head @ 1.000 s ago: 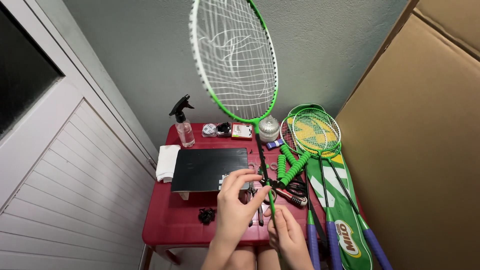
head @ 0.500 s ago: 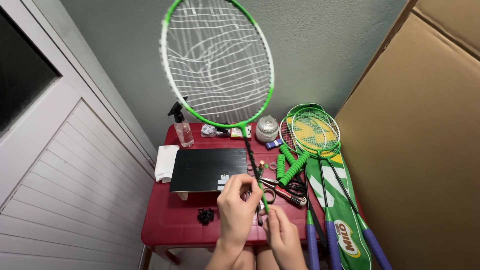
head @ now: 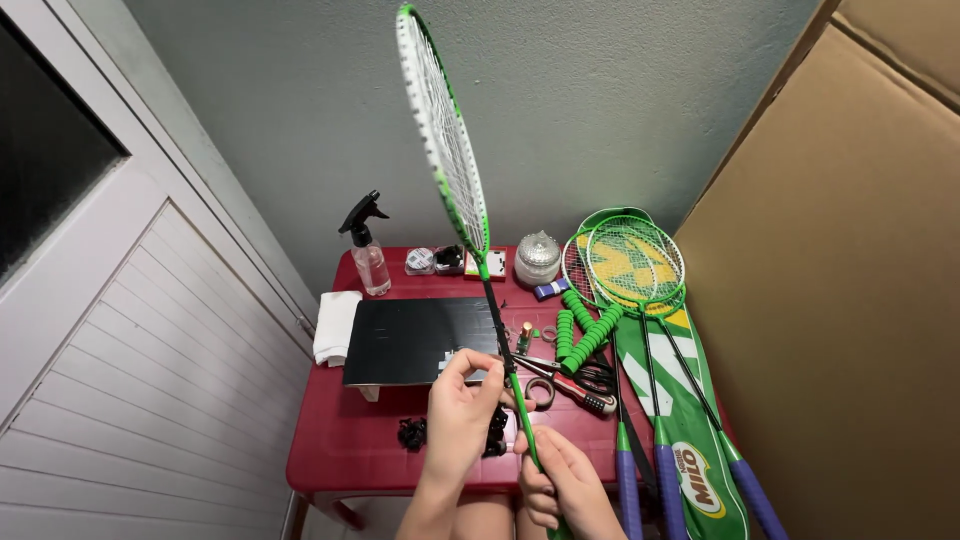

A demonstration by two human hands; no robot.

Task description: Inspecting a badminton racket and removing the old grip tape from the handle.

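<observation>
A green badminton racket (head: 445, 140) with white strings stands upright in front of me, its head turned almost edge-on. My right hand (head: 568, 488) grips its handle low down, below the table edge. My left hand (head: 462, 408) pinches the thin shaft just above, fingertips closed on it. Under the hands stands a small red table (head: 345, 455). A black mat (head: 415, 340) lies on it behind my left hand. Scissors (head: 572, 380) with red and black handles lie just right of the shaft.
A spray bottle (head: 366, 252), small jars and a glass dome (head: 538, 258) line the table's back edge. A folded white cloth (head: 335, 326) is at its left. Green foam grips (head: 582, 332), two more rackets (head: 640, 270) and a green racket bag (head: 690, 440) lie right. Cardboard wall at right, white door at left.
The racket has turned about its shaft from facing me to nearly edge-on, and its head has shifted a little. Both hands have stayed on the shaft and handle.
</observation>
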